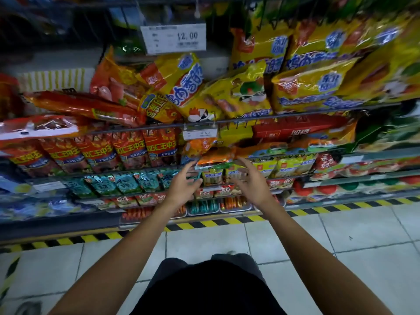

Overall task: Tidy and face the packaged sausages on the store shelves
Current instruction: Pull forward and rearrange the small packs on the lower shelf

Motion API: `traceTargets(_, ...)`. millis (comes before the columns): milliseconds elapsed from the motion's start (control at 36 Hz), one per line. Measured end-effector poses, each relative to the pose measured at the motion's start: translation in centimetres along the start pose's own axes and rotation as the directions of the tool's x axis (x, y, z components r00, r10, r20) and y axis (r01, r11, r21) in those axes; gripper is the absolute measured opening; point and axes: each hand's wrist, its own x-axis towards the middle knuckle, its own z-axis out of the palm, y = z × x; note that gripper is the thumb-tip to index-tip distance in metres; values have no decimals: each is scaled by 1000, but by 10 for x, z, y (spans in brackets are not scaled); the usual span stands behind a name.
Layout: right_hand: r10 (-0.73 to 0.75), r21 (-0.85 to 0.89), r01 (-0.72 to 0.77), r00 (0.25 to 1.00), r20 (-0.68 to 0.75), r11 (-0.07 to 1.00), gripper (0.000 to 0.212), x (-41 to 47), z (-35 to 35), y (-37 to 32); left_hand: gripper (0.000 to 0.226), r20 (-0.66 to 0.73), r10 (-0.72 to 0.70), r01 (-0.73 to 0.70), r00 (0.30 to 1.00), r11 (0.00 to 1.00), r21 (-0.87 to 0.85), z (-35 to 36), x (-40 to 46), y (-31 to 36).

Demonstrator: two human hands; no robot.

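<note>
Both my hands reach toward the middle shelf. My left hand (181, 184) has its fingers spread and holds nothing. My right hand (248, 178) is also spread, its fingertips just under an orange sausage pack (218, 153) that lies crooked over the shelf edge. Whether the fingers touch the pack is unclear. Below it stand small green-and-yellow sausage packs (212, 176). Red sausage packs (127, 151) stand in a row to the left. Yellow sausage bags (245, 96) lie jumbled on the shelf above.
A price tag reading 12.00 (173, 38) hangs at the top, a smaller tag (200, 134) on the middle rail. Teal packs (127, 184) fill the lower left shelf. A yellow-black striped strip (227, 221) edges the shelf base above the tiled floor (341, 235).
</note>
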Motion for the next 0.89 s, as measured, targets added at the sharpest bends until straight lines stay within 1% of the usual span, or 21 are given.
traceTargets(167, -101, -71, 109, 989, 109, 991, 74, 24, 0, 9, 67, -96, -20, 12, 995, 997, -80, 21, 12, 0)
traceTargets(250, -95, -150, 115, 986, 134, 982, 78, 36, 6, 12, 56, -141, -13, -6, 990, 991, -132, 26, 12, 3)
traceTargets(333, -91, -237, 113, 991, 102, 965, 81, 47, 13, 16, 45, -213, 15, -53, 977, 983, -176, 30, 14, 6)
traceTargets(417, -97, -273, 104, 995, 38, 956, 73, 52, 17, 17, 40, -264, 14, -66, 964, 979, -191, 34, 19, 7)
traceTargets(500, -87, -223, 78, 996, -32, 972, 58, 58, 13, 20, 47, -318, 37, -104, 947, 974, -199, 37, 17, 17)
traceTargets(583, -88, -192, 74, 994, -67, 979, 46, 68, 3, 23, 42, -370, 104, -185, 923, 964, -191, 43, 17, 27)
traceTargets(639, -83, -187, 66, 993, -86, 980, 40, 76, -1, 23, 42, -374, 125, -211, 919, 957, -198, 46, 18, 35)
traceTargets(750, -55, -181, 37, 994, -95, 983, 46, 90, -2, 22, 46, -355, 113, -204, 928, 951, -231, 53, 25, 40)
traceTargets(806, -37, -163, 23, 996, -83, 986, 45, 97, -3, 22, 50, -317, 109, -189, 942, 953, -235, 57, 29, 39)
traceTargets(889, -36, -128, 27, 997, -72, 991, 41, 101, -5, 24, 62, -246, 140, -195, 959, 957, -216, 62, 31, 36)
